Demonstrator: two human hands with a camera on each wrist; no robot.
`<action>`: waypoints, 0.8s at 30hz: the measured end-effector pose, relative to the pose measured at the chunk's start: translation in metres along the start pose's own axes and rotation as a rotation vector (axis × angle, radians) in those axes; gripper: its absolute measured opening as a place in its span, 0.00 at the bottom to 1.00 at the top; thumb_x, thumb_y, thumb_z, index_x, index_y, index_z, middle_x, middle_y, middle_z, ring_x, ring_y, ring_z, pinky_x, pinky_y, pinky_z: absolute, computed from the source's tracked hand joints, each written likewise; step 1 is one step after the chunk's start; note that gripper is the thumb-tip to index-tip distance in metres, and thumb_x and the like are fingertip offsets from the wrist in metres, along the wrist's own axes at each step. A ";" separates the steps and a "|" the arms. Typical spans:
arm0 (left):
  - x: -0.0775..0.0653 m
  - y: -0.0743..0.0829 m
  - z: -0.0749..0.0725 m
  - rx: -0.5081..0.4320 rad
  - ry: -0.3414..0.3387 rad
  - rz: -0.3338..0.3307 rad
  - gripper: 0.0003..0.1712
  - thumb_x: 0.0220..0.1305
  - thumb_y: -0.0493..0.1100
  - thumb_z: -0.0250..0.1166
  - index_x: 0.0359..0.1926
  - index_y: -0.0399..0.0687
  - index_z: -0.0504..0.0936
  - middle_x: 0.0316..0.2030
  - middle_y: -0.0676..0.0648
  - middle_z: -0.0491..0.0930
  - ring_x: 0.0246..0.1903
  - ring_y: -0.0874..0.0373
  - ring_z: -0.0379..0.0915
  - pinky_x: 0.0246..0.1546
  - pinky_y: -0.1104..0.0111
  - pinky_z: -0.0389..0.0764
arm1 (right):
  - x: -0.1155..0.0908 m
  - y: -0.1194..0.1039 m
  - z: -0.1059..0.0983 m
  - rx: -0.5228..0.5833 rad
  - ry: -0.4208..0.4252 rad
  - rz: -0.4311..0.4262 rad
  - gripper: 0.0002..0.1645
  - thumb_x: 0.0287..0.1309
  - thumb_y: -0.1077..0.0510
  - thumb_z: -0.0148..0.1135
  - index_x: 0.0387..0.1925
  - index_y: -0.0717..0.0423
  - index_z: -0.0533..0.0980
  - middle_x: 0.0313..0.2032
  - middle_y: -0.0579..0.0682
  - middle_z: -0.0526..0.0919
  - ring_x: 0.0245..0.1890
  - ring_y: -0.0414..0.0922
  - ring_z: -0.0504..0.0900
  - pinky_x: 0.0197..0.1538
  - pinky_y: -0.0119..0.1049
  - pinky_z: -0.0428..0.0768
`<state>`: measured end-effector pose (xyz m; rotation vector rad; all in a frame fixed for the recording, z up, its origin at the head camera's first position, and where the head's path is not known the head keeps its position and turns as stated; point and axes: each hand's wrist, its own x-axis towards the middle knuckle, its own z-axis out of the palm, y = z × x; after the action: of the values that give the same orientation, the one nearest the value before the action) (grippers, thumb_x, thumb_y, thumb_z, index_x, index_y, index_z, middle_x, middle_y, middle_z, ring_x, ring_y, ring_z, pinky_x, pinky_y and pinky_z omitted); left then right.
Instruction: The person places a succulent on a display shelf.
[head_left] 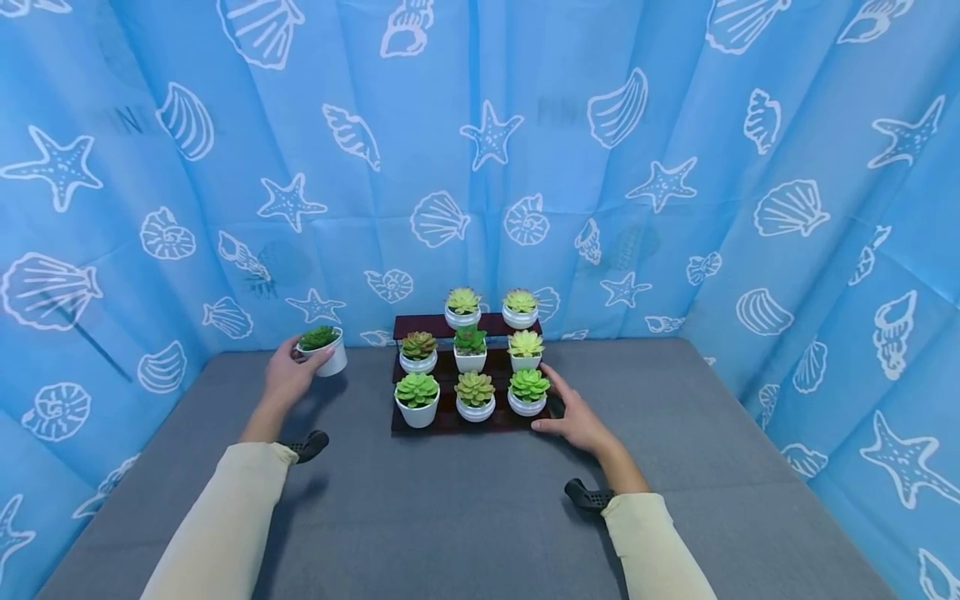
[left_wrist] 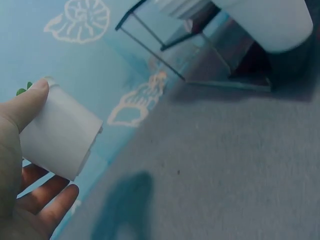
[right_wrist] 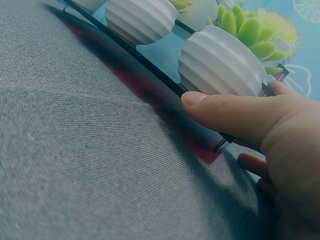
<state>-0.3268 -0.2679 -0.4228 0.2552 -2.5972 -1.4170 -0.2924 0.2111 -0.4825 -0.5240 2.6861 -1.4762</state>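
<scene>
My left hand [head_left: 291,375] holds a white pot [head_left: 333,358] with a green succulent [head_left: 318,337], tilted and lifted above the table's back left. In the left wrist view the thumb lies along the upper side of the pot [left_wrist: 62,130], with fingers below it. A dark red three-tier stand [head_left: 420,323] carries several potted succulents. Around its lower right end is my right hand [head_left: 581,421], the thumb on the front edge and fingers at the side. Right beside that thumb, in the right wrist view, sits a ribbed white pot [right_wrist: 217,60] with a green succulent [right_wrist: 250,32].
A grey cloth [head_left: 435,517] covers the table. Blue curtains [head_left: 480,183] with white shell prints hang behind and along both sides. Two pots stand on the top tier, including a white one [head_left: 520,317] at right; the middle and bottom tiers hold three each.
</scene>
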 end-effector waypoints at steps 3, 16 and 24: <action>0.001 0.011 0.004 -0.013 -0.009 0.018 0.56 0.62 0.67 0.61 0.75 0.37 0.48 0.67 0.28 0.58 0.65 0.36 0.57 0.60 0.45 0.68 | 0.001 0.001 0.000 0.000 -0.004 -0.007 0.59 0.52 0.58 0.74 0.76 0.46 0.48 0.71 0.64 0.56 0.67 0.63 0.60 0.63 0.66 0.58; 0.000 0.047 0.023 -0.090 -0.031 0.067 0.51 0.64 0.61 0.63 0.75 0.39 0.49 0.66 0.29 0.60 0.62 0.38 0.62 0.54 0.49 0.75 | 0.000 0.004 0.002 0.001 -0.005 -0.031 0.59 0.52 0.59 0.74 0.76 0.48 0.48 0.71 0.65 0.55 0.67 0.65 0.59 0.64 0.66 0.58; 0.001 0.068 0.034 -0.183 -0.037 0.083 0.51 0.63 0.59 0.65 0.75 0.41 0.51 0.65 0.31 0.61 0.59 0.38 0.66 0.51 0.49 0.77 | 0.002 0.004 0.001 -0.004 -0.004 -0.026 0.59 0.51 0.58 0.74 0.76 0.46 0.48 0.70 0.66 0.57 0.67 0.64 0.59 0.63 0.66 0.58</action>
<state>-0.3399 -0.2048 -0.3836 0.0962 -2.4538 -1.6300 -0.2950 0.2116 -0.4865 -0.5634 2.6897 -1.4746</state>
